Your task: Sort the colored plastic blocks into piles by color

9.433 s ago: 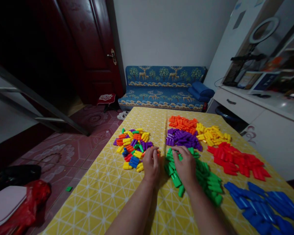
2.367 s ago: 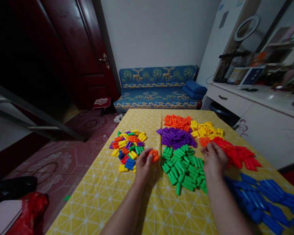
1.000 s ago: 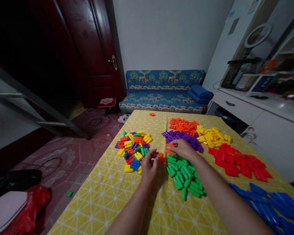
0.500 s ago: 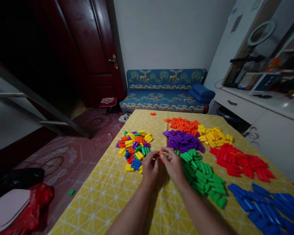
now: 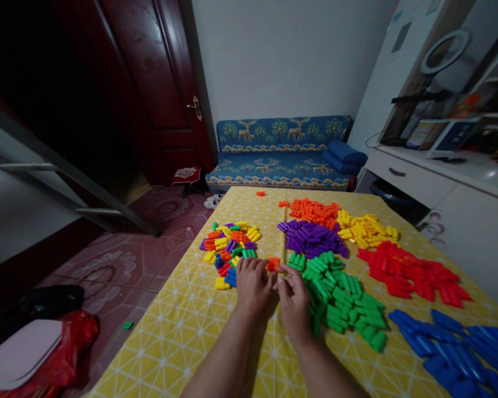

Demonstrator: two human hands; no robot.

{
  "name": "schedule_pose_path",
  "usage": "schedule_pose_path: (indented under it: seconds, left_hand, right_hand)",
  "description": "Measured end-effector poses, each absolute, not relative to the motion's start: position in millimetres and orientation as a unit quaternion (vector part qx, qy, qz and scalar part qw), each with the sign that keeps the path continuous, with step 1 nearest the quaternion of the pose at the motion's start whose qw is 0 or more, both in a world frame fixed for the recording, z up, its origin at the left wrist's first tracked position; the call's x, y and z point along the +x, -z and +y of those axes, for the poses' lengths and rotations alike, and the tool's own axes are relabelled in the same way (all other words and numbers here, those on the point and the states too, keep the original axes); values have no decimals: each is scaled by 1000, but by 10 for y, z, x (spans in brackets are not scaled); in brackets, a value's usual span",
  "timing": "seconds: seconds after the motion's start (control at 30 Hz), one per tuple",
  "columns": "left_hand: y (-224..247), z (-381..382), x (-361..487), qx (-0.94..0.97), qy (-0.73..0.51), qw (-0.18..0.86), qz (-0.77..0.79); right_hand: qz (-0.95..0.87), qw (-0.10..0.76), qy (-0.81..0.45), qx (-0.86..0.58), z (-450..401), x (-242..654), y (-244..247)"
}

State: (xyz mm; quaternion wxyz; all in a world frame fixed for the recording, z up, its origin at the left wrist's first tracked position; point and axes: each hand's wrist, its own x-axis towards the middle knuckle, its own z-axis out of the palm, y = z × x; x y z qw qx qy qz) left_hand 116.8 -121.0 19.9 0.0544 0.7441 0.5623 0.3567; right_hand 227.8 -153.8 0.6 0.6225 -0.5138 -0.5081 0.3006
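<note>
An orange plastic building block point(image 5: 273, 264) is held between my two hands near the middle of the table. My left hand point(image 5: 251, 284) is closed at its left end, back of the hand upward, so the fingertips are partly hidden. My right hand point(image 5: 294, 301) pinches at its right end, thumb and fingers bent. Just left of my left hand lies a heap of mixed-colour blocks point(image 5: 232, 236). Close by my right hand spread the green blocks point(image 5: 336, 287), and beyond them are the purple blocks point(image 5: 311, 237).
Orange blocks point(image 5: 315, 211), yellow blocks point(image 5: 365, 228), red blocks point(image 5: 410, 271) and blue blocks point(image 5: 452, 342) lie in separate piles on the yellow tablecloth point(image 5: 170, 354). One orange piece point(image 5: 260, 193) sits near the far edge. A blue sofa point(image 5: 274, 163) stands behind.
My hands have turned, the left now more palm-down, and the orange block shows its broad face instead of a thin edge. The view has shifted slightly.
</note>
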Motion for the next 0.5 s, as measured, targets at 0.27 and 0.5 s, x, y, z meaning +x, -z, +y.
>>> schedule_pose_path:
  seconds: [0.27,0.5]
  left_hand:
    - [-136,-1208,1220,794,-258,36,549]
    - [-172,-1169,1209,767,-324,54,551]
  right_hand:
    - [-481,654,-302,-500,-1562,2283,-62]
    - [-514,635,-273,-509,-1568,2301,-65]
